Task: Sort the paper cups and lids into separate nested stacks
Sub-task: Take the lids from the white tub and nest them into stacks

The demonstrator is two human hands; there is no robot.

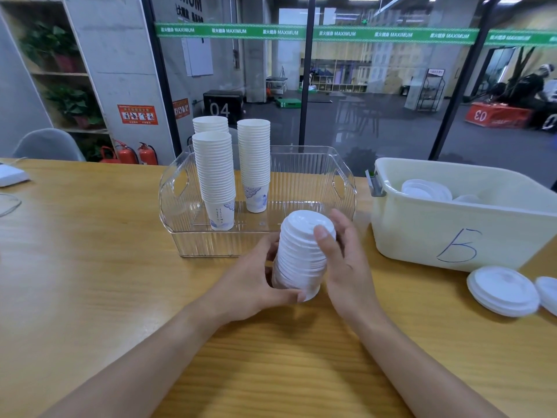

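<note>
The right edge is cutting off a lid (pixel 548 294); the left fingers (pixel 272 247) are disappearing behind the lid stack (pixel 301 257); a third cup stack (pixel 210 124) is standing half hidden.

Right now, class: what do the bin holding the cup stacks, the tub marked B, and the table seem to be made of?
Bin: clear, glossy ribbed plastic; the cups show through it.
Tub: cream, opaque, matte plastic, probably; smooth moulded walls.
Table: wood or wood-look laminate, satin finish; yellowish grain lines, can't tell which.

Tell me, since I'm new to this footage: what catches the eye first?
Both hands, left hand and right hand, grip a tilted stack of white lids at the centre of the table. Behind it, tall cup stacks stand in a clear bin; a cream tub sits right.
</note>
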